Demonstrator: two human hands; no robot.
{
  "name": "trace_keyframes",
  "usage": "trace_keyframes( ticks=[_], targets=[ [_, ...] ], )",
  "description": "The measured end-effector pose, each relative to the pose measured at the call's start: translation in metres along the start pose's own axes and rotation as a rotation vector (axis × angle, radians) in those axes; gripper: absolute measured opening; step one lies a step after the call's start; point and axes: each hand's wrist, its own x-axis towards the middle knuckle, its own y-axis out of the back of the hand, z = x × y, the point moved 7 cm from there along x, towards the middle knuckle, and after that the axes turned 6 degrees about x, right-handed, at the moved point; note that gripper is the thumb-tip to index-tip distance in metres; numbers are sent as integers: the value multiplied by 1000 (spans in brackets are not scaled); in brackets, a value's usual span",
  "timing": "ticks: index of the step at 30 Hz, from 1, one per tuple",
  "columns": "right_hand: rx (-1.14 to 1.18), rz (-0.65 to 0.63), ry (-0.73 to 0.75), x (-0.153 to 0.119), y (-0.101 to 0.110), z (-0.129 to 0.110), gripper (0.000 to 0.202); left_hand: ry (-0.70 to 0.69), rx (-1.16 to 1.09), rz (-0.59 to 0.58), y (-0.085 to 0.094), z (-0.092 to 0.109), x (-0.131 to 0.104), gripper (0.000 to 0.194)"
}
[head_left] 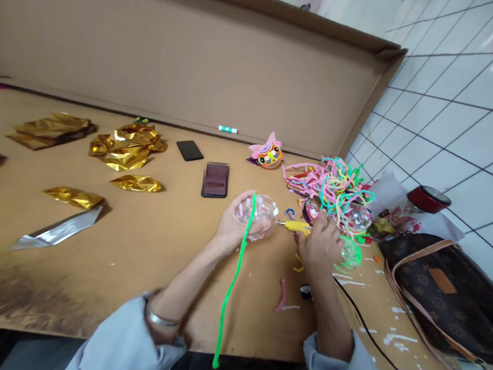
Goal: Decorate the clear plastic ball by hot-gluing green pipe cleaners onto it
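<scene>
Wrapped around a clear plastic ball (265, 212), my left hand (234, 224) holds it above the table. A bright green pipe cleaner (233, 282) runs across the ball's near side and hangs down toward the table's front edge. My right hand (321, 240) is closed on a yellow glue gun (298, 226), whose metal tip points left, very close to the ball. I cannot tell whether the tip touches it. A black cord (364, 319) trails from below that hand. Just right of it lies a ball with green strands (349, 254).
A pile of coloured pipe cleaners (328, 183) lies behind my right hand, near a decorated orange ball (270, 155). A brown handbag (448, 295) and red-lidded flask (429, 199) stand right. Two phones (215, 180) and gold foil pieces (129, 146) lie left. A cardboard wall (189, 53) borders the back.
</scene>
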Motion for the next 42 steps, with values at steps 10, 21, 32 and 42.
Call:
trace_keyframes(
  ticks=[10, 21, 32, 42],
  targets=[
    [487, 404, 897, -63, 75, -97, 36, -170, 196, 31, 0, -7, 3, 79],
    [497, 371, 844, -61, 64, -94, 31, -304, 289, -2, -10, -2, -6, 71],
    [946, 281, 670, -41, 69, -70, 43, -241, 380, -42, -19, 5, -13, 69],
    [1000, 237, 618, -42, 73, -73, 36, -274, 367, -60, -20, 7, -13, 70]
  ],
)
